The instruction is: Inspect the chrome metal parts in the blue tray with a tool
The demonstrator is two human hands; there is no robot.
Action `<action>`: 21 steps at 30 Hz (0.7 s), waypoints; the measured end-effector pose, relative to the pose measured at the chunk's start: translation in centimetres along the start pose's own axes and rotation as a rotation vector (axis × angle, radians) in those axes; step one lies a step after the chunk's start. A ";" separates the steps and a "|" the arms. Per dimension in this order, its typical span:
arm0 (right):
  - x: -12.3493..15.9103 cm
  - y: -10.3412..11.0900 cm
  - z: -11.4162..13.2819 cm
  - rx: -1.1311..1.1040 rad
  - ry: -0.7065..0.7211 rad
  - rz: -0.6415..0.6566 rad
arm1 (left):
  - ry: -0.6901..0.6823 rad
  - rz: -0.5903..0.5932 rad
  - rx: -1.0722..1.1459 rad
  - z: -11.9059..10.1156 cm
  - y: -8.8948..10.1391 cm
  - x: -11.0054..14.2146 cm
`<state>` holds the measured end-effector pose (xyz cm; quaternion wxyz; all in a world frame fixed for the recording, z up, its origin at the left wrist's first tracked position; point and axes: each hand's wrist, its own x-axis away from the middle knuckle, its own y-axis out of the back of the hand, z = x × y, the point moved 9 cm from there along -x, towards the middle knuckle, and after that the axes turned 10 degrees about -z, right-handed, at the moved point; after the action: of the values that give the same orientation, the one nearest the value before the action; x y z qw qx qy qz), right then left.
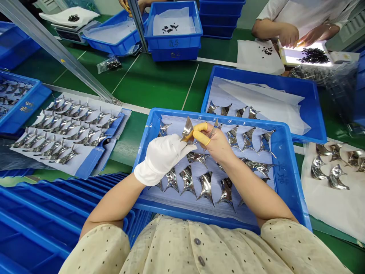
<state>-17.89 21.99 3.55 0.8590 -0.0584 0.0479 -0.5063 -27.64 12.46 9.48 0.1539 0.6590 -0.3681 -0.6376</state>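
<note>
My left hand (161,156), in a white glove, and my right hand (212,140), with yellow finger cots, both pinch one shiny curved metal piece (187,128) above a blue tray (288,171). A thin tool or second piece (214,128) sticks up from my right fingers; I cannot make out which. On white paper under my hands, the tray holds several more polished metal pieces (205,184).
A second blue tray (310,102) with paper and a few pieces lies behind. Several pieces sit on paper at the left (65,129) and right (333,167). Stacked blue trays (34,217) are at lower left. Another person's hands (291,36) work at a lit pad beyond.
</note>
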 end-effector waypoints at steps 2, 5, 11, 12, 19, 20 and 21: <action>0.1 0.3 0.0 0.030 0.035 -0.032 | 0.041 -0.043 0.048 0.5 0.4 0.0; 0.6 0.9 0.3 0.066 0.139 -0.098 | 0.142 -0.107 0.216 1.8 0.9 0.0; 2.8 0.0 3.3 0.204 0.519 -0.123 | 0.437 0.022 0.756 3.9 -1.2 0.5; 3.1 -0.4 3.8 0.203 0.580 -0.106 | 0.474 0.057 0.813 4.0 -1.7 0.7; 3.7 -1.3 4.5 0.234 0.689 -0.054 | 0.500 0.111 0.916 3.8 -2.4 0.7; 3.6 -1.4 4.4 0.246 0.672 -0.039 | 0.488 0.111 0.917 3.8 -2.3 0.6; 3.5 -1.5 4.3 0.255 0.647 -0.027 | 0.482 0.116 0.917 3.8 -2.3 0.6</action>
<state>-16.83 18.41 7.92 0.7929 0.2122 0.2536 -0.5118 -30.61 14.62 7.03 -0.0349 0.7653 -0.5996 -0.2315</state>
